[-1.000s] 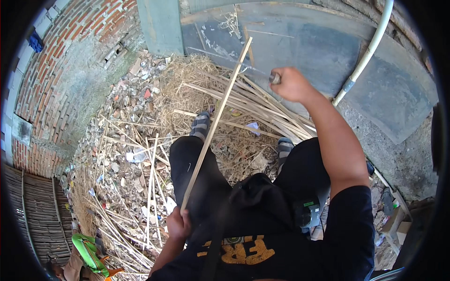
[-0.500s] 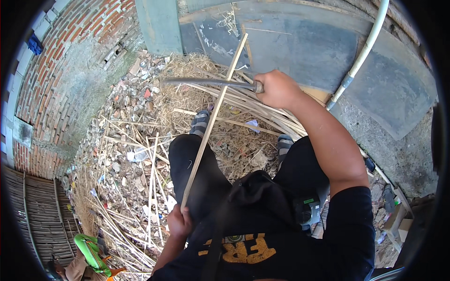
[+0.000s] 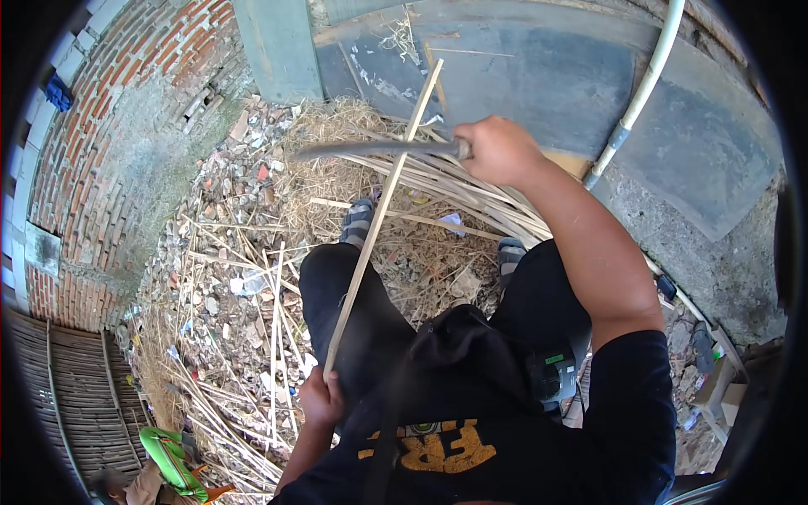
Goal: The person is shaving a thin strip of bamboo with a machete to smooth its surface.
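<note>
My left hand (image 3: 321, 399) is closed round the lower end of a long, pale wooden or bamboo strip (image 3: 364, 263). The strip slants up and away over my left leg, its far end pointing toward the grey panels. In my right hand (image 3: 500, 150), the fist is wrapped round the handle of a machete (image 3: 358, 150). Its long dark blade points left and crosses the upper part of the strip. Blade and strip look to be touching or very close; I cannot tell which.
A bundle of pale strips (image 3: 454, 192) lies beyond my feet beside dry shavings (image 3: 324, 151). More strips (image 3: 276, 337) are scattered over rubble at left. A brick wall (image 3: 93, 168) stands left, grey panels (image 3: 522, 76) ahead. A person in green (image 3: 168, 459) is at lower left.
The whole view has shifted slightly. The machete blade shows a little wider, as if turned slightly, while both hands keep their holds and nearly the same places.
</note>
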Motion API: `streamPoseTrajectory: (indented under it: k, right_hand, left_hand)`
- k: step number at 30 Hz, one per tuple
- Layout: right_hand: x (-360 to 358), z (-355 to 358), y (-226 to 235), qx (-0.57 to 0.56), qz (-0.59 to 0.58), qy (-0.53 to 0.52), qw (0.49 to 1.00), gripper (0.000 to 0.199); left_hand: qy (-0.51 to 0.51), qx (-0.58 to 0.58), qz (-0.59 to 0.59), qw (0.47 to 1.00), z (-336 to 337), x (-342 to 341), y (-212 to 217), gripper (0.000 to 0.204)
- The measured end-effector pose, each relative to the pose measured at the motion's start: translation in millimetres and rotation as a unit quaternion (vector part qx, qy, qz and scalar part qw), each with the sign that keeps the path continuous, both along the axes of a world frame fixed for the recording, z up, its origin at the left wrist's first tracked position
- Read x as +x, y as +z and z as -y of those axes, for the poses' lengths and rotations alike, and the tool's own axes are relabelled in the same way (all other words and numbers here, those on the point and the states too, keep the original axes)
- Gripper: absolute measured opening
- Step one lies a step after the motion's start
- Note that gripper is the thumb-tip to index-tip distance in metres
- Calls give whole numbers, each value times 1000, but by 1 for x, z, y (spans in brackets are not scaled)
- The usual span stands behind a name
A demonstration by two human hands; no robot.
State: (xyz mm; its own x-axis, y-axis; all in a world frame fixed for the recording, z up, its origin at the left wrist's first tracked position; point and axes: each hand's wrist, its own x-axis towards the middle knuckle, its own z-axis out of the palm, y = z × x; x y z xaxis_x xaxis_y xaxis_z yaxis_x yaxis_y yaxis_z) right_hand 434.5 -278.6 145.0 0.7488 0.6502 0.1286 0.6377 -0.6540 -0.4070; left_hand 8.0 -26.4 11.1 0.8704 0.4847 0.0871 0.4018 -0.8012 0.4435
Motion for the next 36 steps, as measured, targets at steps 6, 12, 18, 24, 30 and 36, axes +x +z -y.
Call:
streamPoseTrajectory:
  k: [6, 12, 18, 24, 30, 36]
  right_hand:
    - [16, -4, -29, -31, 41, 25, 998, 20]
    - [22, -5, -28, 35, -9, -48, 998, 29]
    - [-25, -14, 7, -112, 41, 57, 991, 33]
    - [44, 6, -39, 56, 43, -55, 996, 33]
    - [0, -2, -6, -60, 45, 23, 997, 31]
    - [55, 9, -41, 59, 35, -113, 991, 27]
  left_hand:
    - [-14, 13, -18, 1000, -11, 3, -6, 48]
    - [-17, -51, -14, 998, 0, 4, 9, 48]
    - [-9, -41, -13, 999, -11, -5, 4, 46]
    - [-24, -72, -31, 997, -4, 5, 9, 45]
    - [-6, -81, -41, 996, -6, 0, 11, 44]
    - [-14, -3, -60, 998, -10, -6, 1, 40]
